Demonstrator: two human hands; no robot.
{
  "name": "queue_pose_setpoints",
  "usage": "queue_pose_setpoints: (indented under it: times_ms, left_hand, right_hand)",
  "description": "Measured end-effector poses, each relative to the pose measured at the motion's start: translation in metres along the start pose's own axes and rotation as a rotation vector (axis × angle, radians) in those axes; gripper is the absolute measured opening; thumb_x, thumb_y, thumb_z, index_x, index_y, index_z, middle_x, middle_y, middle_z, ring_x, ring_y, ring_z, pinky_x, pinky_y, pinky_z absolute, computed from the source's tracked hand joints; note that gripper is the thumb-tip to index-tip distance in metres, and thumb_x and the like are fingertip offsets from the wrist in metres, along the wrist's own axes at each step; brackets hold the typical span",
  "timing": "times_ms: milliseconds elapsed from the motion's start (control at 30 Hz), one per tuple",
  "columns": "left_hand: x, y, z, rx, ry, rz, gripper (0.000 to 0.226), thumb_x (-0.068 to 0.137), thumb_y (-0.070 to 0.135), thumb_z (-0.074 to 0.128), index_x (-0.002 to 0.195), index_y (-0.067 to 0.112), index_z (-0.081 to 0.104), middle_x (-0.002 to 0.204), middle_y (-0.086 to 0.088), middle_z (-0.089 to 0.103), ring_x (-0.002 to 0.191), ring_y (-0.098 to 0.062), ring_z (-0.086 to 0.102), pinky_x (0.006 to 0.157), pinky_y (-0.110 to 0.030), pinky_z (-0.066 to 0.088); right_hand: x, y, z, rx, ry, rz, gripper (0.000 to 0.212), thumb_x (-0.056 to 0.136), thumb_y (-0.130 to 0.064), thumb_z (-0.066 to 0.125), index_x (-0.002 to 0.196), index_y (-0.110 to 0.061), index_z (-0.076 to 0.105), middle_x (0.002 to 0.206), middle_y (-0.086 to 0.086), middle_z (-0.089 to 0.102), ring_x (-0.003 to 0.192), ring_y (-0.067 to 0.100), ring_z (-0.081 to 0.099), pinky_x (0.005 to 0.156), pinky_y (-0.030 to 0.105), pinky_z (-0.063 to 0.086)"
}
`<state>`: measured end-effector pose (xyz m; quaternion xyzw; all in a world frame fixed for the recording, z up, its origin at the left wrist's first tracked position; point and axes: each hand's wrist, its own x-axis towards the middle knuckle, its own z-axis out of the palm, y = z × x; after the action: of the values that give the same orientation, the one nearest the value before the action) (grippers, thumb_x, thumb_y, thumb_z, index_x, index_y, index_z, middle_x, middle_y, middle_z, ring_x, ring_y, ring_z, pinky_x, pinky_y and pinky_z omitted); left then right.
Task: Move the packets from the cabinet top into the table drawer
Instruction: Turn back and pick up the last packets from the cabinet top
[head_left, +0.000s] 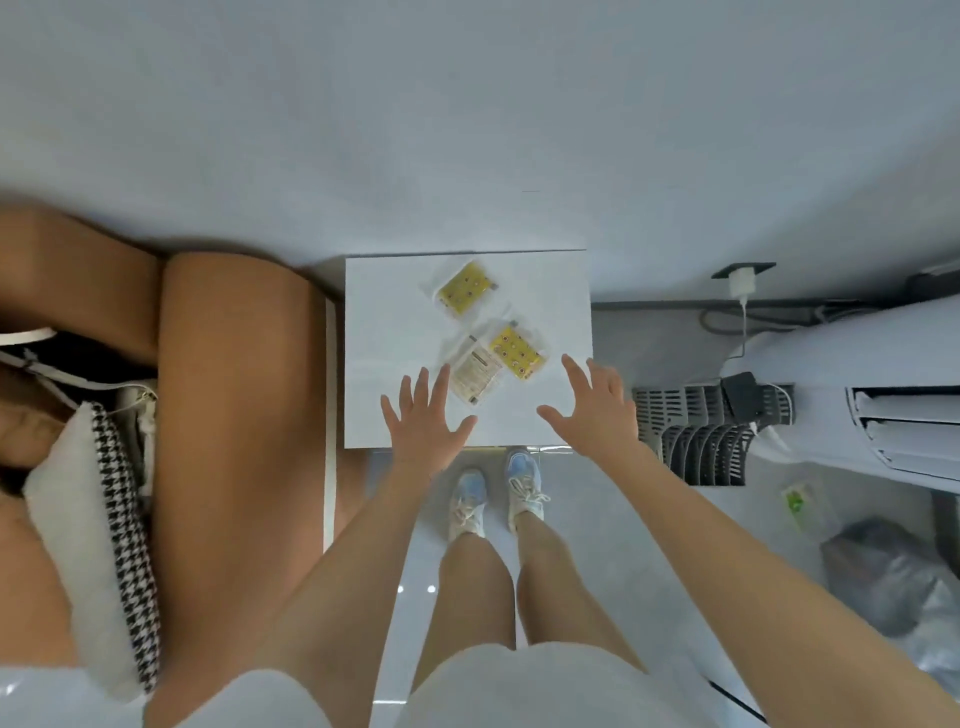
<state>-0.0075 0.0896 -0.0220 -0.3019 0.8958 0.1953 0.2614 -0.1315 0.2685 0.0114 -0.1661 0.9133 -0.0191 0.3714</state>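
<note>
The left hand (423, 415) and right hand (597, 408) are hovering over the near edge of the white square cabinet top (384, 322), fingers (418, 387) spread apart, holding nothing. One yellow clear-wrapped plastic packet (466, 288) is lying toward the far edge. A second yellow packet (518, 349), by the right edge, is touching a pale printed packet (475, 375). A careless pinch risks sending that slick pair sliding off the right edge.

Home living room: brown sofa (228, 415), houndstooth cushion (88, 545), standing air conditioner (857, 353).
</note>
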Motion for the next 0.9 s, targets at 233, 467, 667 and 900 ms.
queue_pose_setpoints:
  times_ms: [233, 467, 667, 900]
  left_hand:
    - [0.089, -0.017, 0.054, -0.050, -0.004, -0.106, 0.080, 0.090, 0.060, 0.042, 0.151, 0.030, 0.000, 0.161, -0.003, -0.003, 0.147, -0.025, -0.005, 0.115, -0.053, -0.003]
    - [0.153, -0.024, 0.103, -0.238, 0.060, -0.062, 0.099, 0.071, 0.081, 0.043, 0.149, 0.038, -0.002, 0.159, 0.002, -0.017, 0.145, -0.018, -0.020, 0.114, -0.054, -0.007]
    - [0.148, -0.019, 0.121, -0.312, 0.213, -0.002, 0.084, 0.071, 0.075, 0.035, 0.138, 0.025, 0.041, 0.160, -0.008, 0.006, 0.148, -0.026, -0.003, 0.112, -0.059, 0.004]
    - [0.146, -0.011, 0.108, -0.499, 0.334, 0.007, 0.054, 0.076, 0.035, 0.062, 0.119, 0.003, 0.055, 0.133, -0.012, 0.054, 0.130, -0.033, 0.044, 0.106, -0.048, 0.034]
  right_hand:
    - [0.107, 0.004, 0.041, 0.168, -0.017, 0.050, 0.085, 0.089, -0.061, 0.047, 0.153, -0.030, 0.001, 0.161, 0.001, 0.001, 0.148, 0.028, 0.002, 0.113, 0.047, 0.023]
    - [0.182, 0.003, 0.093, 0.135, 0.096, -0.049, 0.097, 0.082, -0.063, 0.056, 0.153, -0.028, -0.001, 0.162, 0.001, -0.009, 0.149, 0.026, -0.009, 0.118, 0.047, 0.004]
    - [0.188, -0.005, 0.116, 0.347, 0.325, -0.115, 0.052, 0.078, -0.032, 0.076, 0.123, -0.018, 0.056, 0.148, 0.006, 0.034, 0.143, 0.027, 0.022, 0.117, 0.049, 0.017]
    - [0.196, -0.029, 0.081, 0.885, 0.215, 0.116, 0.012, 0.085, -0.014, 0.064, 0.095, -0.016, 0.056, 0.084, -0.008, 0.059, 0.078, 0.013, 0.056, 0.061, 0.014, 0.044]
